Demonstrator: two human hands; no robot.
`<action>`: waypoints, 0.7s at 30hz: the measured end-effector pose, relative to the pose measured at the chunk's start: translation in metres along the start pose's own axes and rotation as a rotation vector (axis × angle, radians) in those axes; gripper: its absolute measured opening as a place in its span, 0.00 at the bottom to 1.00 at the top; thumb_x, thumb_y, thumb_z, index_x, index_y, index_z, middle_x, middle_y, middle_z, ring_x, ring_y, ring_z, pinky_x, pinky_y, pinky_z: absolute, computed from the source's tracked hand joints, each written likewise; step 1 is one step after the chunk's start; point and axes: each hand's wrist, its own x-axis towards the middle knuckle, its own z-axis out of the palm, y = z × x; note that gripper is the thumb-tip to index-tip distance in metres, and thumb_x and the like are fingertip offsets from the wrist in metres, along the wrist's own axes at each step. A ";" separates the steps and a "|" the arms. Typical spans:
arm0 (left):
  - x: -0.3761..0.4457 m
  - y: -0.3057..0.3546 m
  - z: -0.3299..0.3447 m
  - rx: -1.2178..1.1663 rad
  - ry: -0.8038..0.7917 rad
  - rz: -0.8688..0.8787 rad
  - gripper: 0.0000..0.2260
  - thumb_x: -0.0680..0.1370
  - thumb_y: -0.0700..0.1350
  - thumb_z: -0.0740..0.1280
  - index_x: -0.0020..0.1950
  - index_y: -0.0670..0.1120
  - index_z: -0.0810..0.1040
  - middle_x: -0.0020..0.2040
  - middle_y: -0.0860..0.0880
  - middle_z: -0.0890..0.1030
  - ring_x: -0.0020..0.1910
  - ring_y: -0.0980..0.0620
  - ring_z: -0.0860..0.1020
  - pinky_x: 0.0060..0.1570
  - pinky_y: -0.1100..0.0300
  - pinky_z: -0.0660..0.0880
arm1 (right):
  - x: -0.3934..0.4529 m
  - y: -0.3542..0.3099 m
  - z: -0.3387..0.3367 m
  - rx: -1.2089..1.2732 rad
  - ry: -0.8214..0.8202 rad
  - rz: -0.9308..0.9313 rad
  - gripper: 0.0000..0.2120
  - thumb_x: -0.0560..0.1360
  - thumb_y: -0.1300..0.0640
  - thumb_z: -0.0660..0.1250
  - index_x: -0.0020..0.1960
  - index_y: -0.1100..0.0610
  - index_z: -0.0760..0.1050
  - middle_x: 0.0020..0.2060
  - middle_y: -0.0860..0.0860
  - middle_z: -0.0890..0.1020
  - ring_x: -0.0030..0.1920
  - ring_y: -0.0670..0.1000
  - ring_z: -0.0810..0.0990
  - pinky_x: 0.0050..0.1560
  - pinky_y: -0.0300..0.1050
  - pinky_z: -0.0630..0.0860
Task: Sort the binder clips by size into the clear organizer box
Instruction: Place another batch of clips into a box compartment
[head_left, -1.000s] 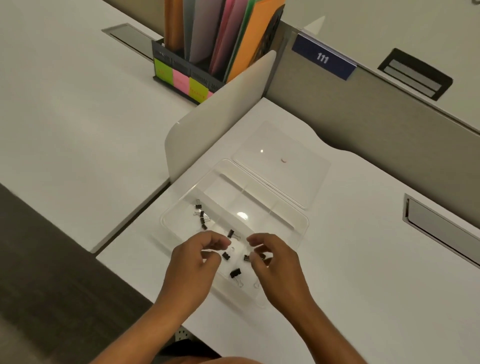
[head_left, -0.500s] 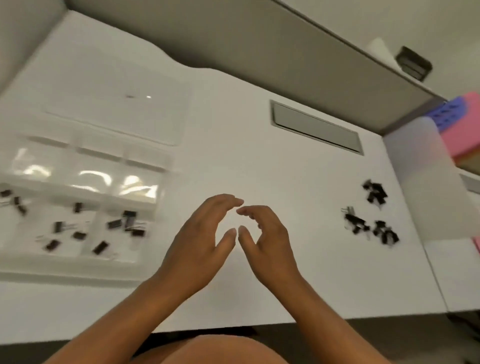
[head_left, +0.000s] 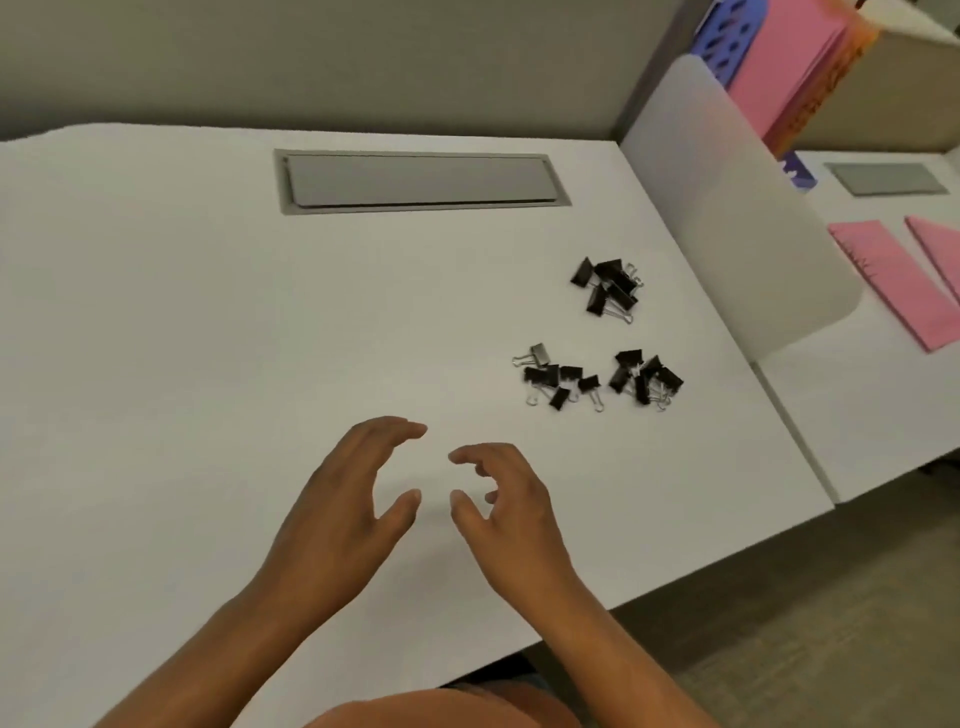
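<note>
view has swung right since half a second ago: organizer box is now out of frame off the left side, and the clip piles that sat far right are now up-right of centre. hands have drifted slightly apart.

nearest: left hand (head_left: 343, 499) and right hand (head_left: 511, 512) hover over bare desk (head_left: 156, 364), palms facing each other, fingers loosely curved and spread, holding nothing. gap between the fingertips, no contact.

binder clips lie ahead and to the right of the hands, so the right hand is the nearer one. landmark: cable hatch (head_left: 421, 182) at the back of the desk. all piles sit on the near side of its right end.
- near pile (head_left: 558, 379): smaller clips, one silver-looking, closest to the right fingers.
- right pile (head_left: 647, 376): just beside it, further right.
- far pile (head_left: 608, 288): larger clips, closest to the hatch.

clips are jumbled, no common long axis; wire handles point all ways.

containers: none in view, so box contents can't be told now. likely next: right hand reaches forward-right to the near pile.
</note>
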 end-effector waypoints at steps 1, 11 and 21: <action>0.014 0.010 0.017 0.004 -0.008 0.007 0.24 0.79 0.48 0.72 0.72 0.63 0.71 0.72 0.65 0.70 0.68 0.61 0.72 0.67 0.53 0.75 | 0.009 0.013 -0.019 0.011 -0.002 -0.004 0.17 0.79 0.56 0.69 0.64 0.41 0.76 0.62 0.33 0.74 0.66 0.38 0.72 0.64 0.35 0.74; 0.117 0.073 0.127 0.182 -0.116 0.025 0.23 0.79 0.46 0.72 0.71 0.60 0.71 0.71 0.62 0.69 0.69 0.57 0.71 0.63 0.55 0.76 | 0.109 0.121 -0.148 -0.153 0.045 -0.002 0.20 0.76 0.63 0.72 0.65 0.48 0.77 0.59 0.42 0.75 0.58 0.44 0.74 0.54 0.32 0.67; 0.182 0.048 0.166 0.617 -0.081 0.011 0.22 0.79 0.45 0.72 0.72 0.49 0.74 0.62 0.48 0.75 0.55 0.44 0.76 0.40 0.50 0.80 | 0.158 0.142 -0.133 -0.367 -0.072 -0.071 0.30 0.76 0.69 0.67 0.76 0.53 0.68 0.64 0.51 0.75 0.63 0.55 0.72 0.56 0.50 0.77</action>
